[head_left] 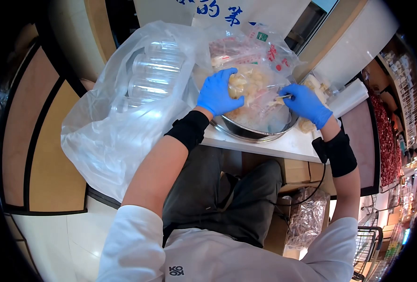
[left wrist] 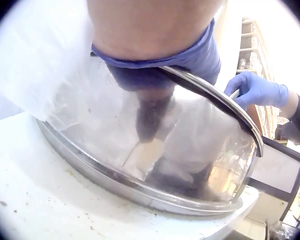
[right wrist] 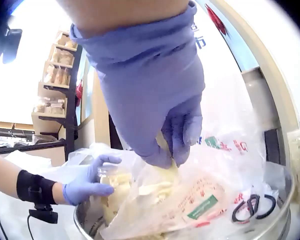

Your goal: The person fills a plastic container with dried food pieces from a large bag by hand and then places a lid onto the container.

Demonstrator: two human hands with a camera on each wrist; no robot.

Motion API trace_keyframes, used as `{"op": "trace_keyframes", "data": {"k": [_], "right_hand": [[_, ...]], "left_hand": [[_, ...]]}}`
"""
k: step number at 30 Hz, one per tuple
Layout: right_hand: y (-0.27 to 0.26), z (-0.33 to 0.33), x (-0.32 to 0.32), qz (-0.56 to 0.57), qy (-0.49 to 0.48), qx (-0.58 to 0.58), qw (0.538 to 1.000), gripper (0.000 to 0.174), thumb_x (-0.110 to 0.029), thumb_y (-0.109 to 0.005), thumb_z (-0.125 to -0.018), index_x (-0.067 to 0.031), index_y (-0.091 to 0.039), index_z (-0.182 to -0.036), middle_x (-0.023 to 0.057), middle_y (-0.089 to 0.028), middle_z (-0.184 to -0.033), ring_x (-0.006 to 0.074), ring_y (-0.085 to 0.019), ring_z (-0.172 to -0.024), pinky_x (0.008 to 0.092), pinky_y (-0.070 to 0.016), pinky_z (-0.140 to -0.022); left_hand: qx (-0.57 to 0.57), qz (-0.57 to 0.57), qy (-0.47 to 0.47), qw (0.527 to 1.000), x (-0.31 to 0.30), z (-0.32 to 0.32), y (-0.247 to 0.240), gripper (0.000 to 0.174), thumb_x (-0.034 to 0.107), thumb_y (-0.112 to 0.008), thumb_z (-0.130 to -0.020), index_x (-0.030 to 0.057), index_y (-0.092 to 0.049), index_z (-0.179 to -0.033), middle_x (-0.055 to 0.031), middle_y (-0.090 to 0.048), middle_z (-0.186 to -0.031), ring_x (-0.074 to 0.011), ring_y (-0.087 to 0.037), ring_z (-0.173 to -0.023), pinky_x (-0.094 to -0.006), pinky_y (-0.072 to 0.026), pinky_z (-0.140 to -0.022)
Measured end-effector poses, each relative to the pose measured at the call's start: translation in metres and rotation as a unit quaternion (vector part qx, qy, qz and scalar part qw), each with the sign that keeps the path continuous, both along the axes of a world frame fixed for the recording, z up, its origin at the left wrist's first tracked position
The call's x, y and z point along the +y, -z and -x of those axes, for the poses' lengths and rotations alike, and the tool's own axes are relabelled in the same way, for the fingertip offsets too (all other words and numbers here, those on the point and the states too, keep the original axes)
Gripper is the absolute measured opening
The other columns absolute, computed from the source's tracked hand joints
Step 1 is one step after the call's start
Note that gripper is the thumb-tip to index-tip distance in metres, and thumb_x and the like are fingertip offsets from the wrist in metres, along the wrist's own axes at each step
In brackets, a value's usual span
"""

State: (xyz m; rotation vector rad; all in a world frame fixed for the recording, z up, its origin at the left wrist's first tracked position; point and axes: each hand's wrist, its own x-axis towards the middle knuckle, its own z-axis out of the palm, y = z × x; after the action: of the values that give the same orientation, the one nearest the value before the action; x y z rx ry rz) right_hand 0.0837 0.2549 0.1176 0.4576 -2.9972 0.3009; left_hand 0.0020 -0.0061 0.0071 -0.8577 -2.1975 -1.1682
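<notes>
My blue-gloved left hand (head_left: 216, 92) curls its fingers and thumb round a clear plastic jar (right wrist: 119, 189) of pale yellow pieces. The jar is low inside a round metal basin (head_left: 255, 135). My blue-gloved right hand (head_left: 304, 104) pinches a slim, silvery utensil (head_left: 286, 96) above the basin's right side; its kind cannot be told. Beneath the right fingers, pale pieces (right wrist: 157, 189) lie in an open clear bag (right wrist: 185, 202) with red print and a green label. In the left wrist view, the basin wall hides most of the left hand.
A large translucent bag of stacked clear plastic containers (head_left: 156, 66) stands left of the basin. Black-handled scissors (right wrist: 252, 209) lie in the basin's bag. A white roll (head_left: 351, 97) sits at the right. The white table (head_left: 265, 149) ends just before my legs.
</notes>
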Motion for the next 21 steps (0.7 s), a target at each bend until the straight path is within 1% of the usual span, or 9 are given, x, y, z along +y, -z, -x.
{"op": "trace_keyframes", "data": {"k": [4, 7, 9, 11, 12, 14, 15, 17, 21], "right_hand": [[-0.040, -0.016, -0.019, -0.028, 0.004, 0.022, 0.999, 0.022, -0.015, -0.064, -0.077, -0.0050, -0.066, -0.096, 0.0157, -0.066, -0.088, 0.0284, -0.064, -0.077, 0.0353, -0.0507, -0.072], [-0.048, -0.009, -0.031, 0.015, 0.041, 0.039, 0.998, 0.023, -0.015, -0.064, -0.077, -0.0054, -0.066, -0.097, 0.0148, -0.066, -0.087, 0.0241, -0.063, -0.072, 0.0330, -0.0503, -0.070], [-0.042, -0.001, -0.047, 0.141, 0.020, 0.106, 0.984, 0.023, -0.014, -0.063, -0.078, -0.0063, -0.067, -0.099, 0.0139, -0.066, -0.086, 0.0211, -0.060, -0.069, 0.0303, -0.0496, -0.069], [-0.026, 0.020, -0.060, 0.163, 0.003, 0.114, 0.980, 0.024, -0.015, -0.063, -0.078, -0.0067, -0.067, -0.100, 0.0134, -0.066, -0.088, 0.0222, -0.061, -0.071, 0.0312, -0.0498, -0.070], [-0.015, 0.030, -0.063, 0.181, -0.017, 0.118, 0.976, 0.024, -0.016, -0.063, -0.079, -0.0072, -0.067, -0.101, 0.0130, -0.066, -0.089, 0.0232, -0.062, -0.072, 0.0320, -0.0500, -0.070], [0.015, 0.051, -0.070, 0.183, -0.030, 0.139, 0.973, 0.024, -0.017, -0.063, -0.080, -0.0074, -0.067, -0.102, 0.0126, -0.066, -0.091, 0.0245, -0.062, -0.073, 0.0330, -0.0501, -0.071], [0.024, 0.059, -0.074, 0.179, -0.043, 0.153, 0.971, 0.024, -0.018, -0.063, -0.082, -0.0076, -0.066, -0.103, 0.0122, -0.067, -0.093, 0.0257, -0.063, -0.075, 0.0341, -0.0502, -0.072], [0.029, 0.055, -0.086, 0.191, -0.025, 0.142, 0.971, 0.025, -0.020, -0.063, -0.082, -0.0079, -0.066, -0.104, 0.0120, -0.067, -0.095, 0.0267, -0.063, -0.077, 0.0349, -0.0502, -0.073], [0.043, 0.048, -0.092, 0.207, -0.004, 0.108, 0.972, 0.026, -0.024, -0.063, -0.084, -0.0088, -0.066, -0.105, 0.0120, -0.067, -0.097, 0.0271, -0.064, -0.082, 0.0355, -0.0503, -0.074]], "left_hand": [[0.004, 0.002, 0.000, 1.000, 0.001, -0.002, 0.000, 0.068, 0.044, -0.076, -0.064, 0.0101, -0.051, -0.119, -0.0146, -0.058, -0.114, -0.0344, -0.057, -0.101, -0.0419, -0.0452, -0.088], [0.006, 0.019, -0.012, 1.000, 0.000, -0.006, -0.005, 0.070, 0.048, -0.076, -0.065, 0.0094, -0.051, -0.118, -0.0142, -0.058, -0.114, -0.0343, -0.057, -0.100, -0.0422, -0.0452, -0.087], [0.000, 0.039, -0.016, 0.999, -0.001, -0.009, -0.009, 0.071, 0.050, -0.077, -0.065, 0.0091, -0.051, -0.118, -0.0140, -0.058, -0.114, -0.0342, -0.057, -0.100, -0.0422, -0.0452, -0.087], [0.018, 0.025, -0.003, 1.000, -0.001, -0.008, -0.009, 0.065, 0.048, -0.073, -0.072, 0.0079, -0.051, -0.118, -0.0152, -0.057, -0.113, -0.0350, -0.057, -0.100, -0.0431, -0.0451, -0.086], [0.025, 0.031, -0.002, 0.999, 0.001, -0.006, -0.006, 0.065, 0.048, -0.073, -0.072, 0.0079, -0.051, -0.118, -0.0152, -0.057, -0.113, -0.0350, -0.057, -0.100, -0.0431, -0.0451, -0.086], [0.043, -0.061, -0.002, 0.997, 0.005, -0.001, 0.001, 0.052, 0.041, -0.066, -0.082, 0.0065, -0.051, -0.118, -0.0166, -0.059, -0.107, -0.0361, -0.059, -0.095, -0.0434, -0.0461, -0.082], [0.052, -0.052, -0.002, 0.997, 0.004, -0.001, 0.001, 0.052, 0.041, -0.066, -0.082, 0.0065, -0.051, -0.118, -0.0166, -0.059, -0.107, -0.0361, -0.059, -0.095, -0.0434, -0.0461, -0.082], [-0.009, -0.062, 0.004, 0.998, 0.003, -0.002, -0.001, 0.043, 0.035, -0.058, -0.088, 0.0056, -0.051, -0.119, -0.0175, -0.062, -0.099, -0.0363, -0.060, -0.087, -0.0435, -0.0468, -0.077], [-0.028, -0.049, -0.003, 0.998, 0.003, -0.004, -0.001, 0.036, 0.030, -0.054, -0.091, 0.0050, -0.052, -0.117, -0.0170, -0.063, -0.098, -0.0347, -0.061, -0.079, -0.0429, -0.0471, -0.072]]}}
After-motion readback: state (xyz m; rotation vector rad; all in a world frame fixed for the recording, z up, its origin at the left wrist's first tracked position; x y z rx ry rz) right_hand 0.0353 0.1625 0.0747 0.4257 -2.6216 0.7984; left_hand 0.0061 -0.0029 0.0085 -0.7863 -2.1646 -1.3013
